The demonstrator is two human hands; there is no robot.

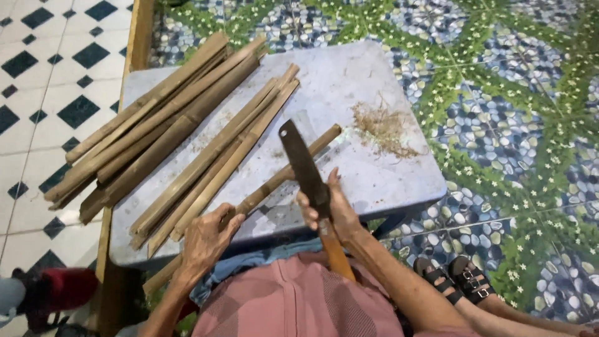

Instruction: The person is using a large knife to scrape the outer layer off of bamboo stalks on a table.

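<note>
I see my left hand (206,240) closed around the near part of a bamboo stick (284,175), gripping it just off the near edge of the small grey table (374,81). The stick runs diagonally, its long axis climbing from lower left, down by my lap, to upper right, where its far end lies on the tabletop. My right hand (327,209) is wrapped around a heavy knife (302,165) at the point where the dark blade meets the orange-brown handle; the blade points up and slightly left, crossing over the stick about midway along it, though I cannot tell whether the edge is touching the bamboo. So the stick lies just left of and beneath the knife hand, and the left hand is the one that holds it, lower along the same line. A bundle of split bamboo strips (187,137) lies on the left half of the table, roughly parallel to the held stick. A scatter of shavings (380,128) sits to the right, well apart from both hands.
</note>
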